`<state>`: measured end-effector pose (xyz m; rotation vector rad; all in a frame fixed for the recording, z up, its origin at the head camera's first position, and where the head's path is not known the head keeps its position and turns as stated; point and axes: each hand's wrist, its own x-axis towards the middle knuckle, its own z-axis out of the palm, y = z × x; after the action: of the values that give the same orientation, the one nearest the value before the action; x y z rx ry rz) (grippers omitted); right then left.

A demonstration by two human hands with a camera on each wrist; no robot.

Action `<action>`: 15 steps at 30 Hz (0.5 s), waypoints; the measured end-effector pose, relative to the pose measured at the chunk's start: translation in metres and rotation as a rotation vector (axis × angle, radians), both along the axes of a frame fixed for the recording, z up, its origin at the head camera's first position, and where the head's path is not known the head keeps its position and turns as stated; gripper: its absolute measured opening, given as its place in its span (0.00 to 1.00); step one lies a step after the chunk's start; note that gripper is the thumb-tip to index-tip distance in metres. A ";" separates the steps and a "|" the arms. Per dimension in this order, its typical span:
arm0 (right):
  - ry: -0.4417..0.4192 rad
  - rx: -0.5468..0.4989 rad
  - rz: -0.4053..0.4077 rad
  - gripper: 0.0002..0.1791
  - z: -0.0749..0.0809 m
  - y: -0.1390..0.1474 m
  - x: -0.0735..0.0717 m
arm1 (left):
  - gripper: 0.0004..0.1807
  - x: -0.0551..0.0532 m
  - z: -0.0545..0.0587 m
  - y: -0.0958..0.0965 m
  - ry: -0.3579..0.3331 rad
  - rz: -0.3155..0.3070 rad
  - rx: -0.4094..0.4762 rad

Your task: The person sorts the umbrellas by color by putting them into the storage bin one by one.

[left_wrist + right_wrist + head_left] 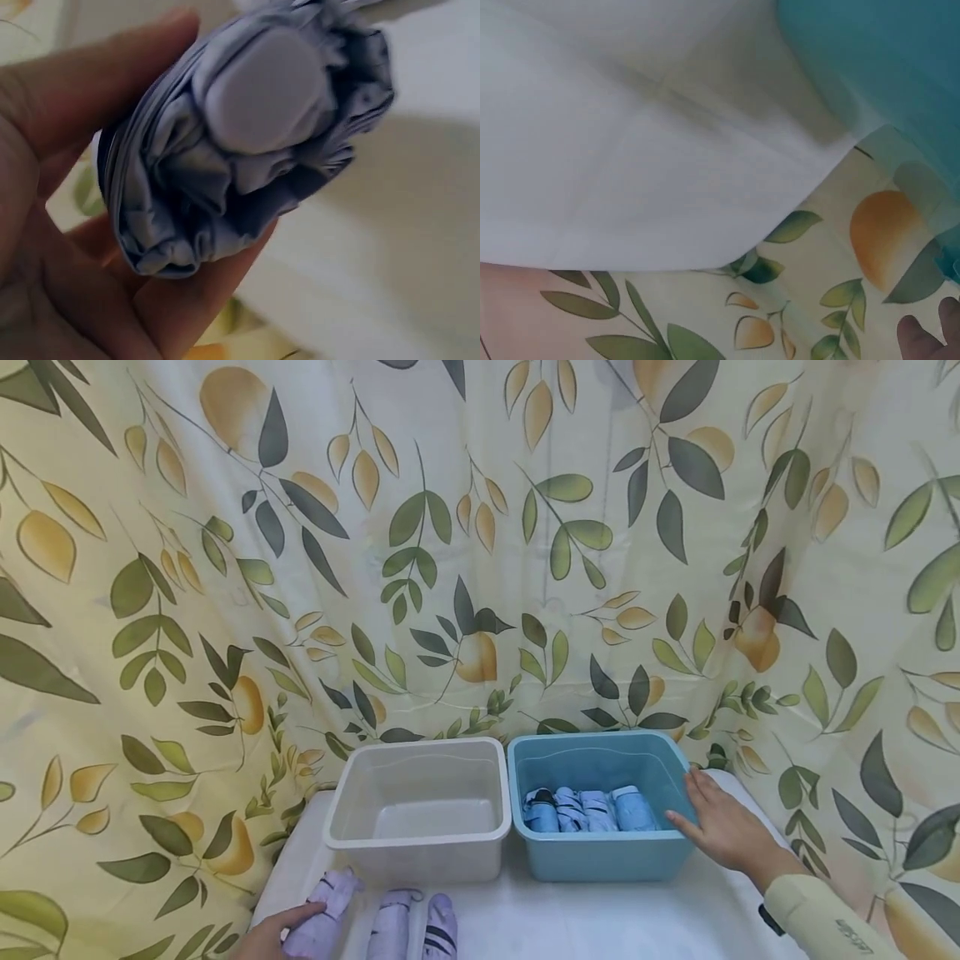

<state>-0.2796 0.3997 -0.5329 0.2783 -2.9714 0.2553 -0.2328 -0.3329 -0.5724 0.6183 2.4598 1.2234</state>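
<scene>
My left hand (pixel 273 935) grips a lavender folded umbrella (pixel 324 912) at the front left of the table. In the left wrist view the thumb and fingers wrap around this umbrella, and its pale round end (pixel 264 88) faces the camera amid bunched cloth. Two more lavender folded umbrellas lie to its right, a plain one (pixel 390 927) and one with dark bands (pixel 440 928). With fingers extended, my right hand (pixel 723 822) rests on the right rim of a blue basin (pixel 607 857). Inside that basin several blue folded umbrellas (pixel 633 808) lie side by side.
A cream basin (pixel 427 864) with nothing in it stands left of the blue one, their rims close together. Both are on a white table (pixel 585 922). A curtain (pixel 480 577) printed with leaves and fruit hangs behind and along both sides.
</scene>
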 end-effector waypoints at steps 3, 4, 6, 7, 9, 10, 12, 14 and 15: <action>0.013 0.003 -0.002 0.52 0.003 0.001 0.001 | 0.38 0.002 0.032 0.009 0.061 0.051 -0.112; 0.009 0.000 -0.008 0.53 0.004 0.002 0.001 | 0.39 0.003 0.041 0.011 0.116 0.068 -0.179; -0.007 -0.019 -0.015 0.53 0.005 0.001 0.002 | 0.40 0.003 0.059 0.015 0.131 0.094 -0.221; -0.020 -0.030 -0.019 0.53 0.005 0.001 0.002 | 0.40 0.003 0.067 0.016 0.124 0.104 -0.217; -0.043 -0.055 -0.028 0.53 0.003 0.001 0.002 | 0.41 0.002 0.080 0.017 0.128 0.096 -0.209; -0.053 -0.066 -0.033 0.53 0.002 0.001 0.001 | 0.41 0.001 0.085 0.017 0.123 0.091 -0.200; -0.061 -0.080 -0.040 0.54 -0.001 0.000 0.001 | 0.41 -0.002 0.097 0.018 0.102 0.073 -0.168; -0.058 -0.083 -0.044 0.54 -0.003 -0.001 0.000 | 0.41 -0.006 0.106 0.020 0.094 0.046 -0.162; -0.057 -0.084 -0.045 0.54 -0.003 -0.001 0.000 | 0.41 -0.009 0.111 0.021 0.091 0.034 -0.152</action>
<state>-0.2798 0.3983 -0.5362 0.1977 -3.0085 0.3880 -0.2415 -0.3118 -0.4615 0.6046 2.6195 1.0284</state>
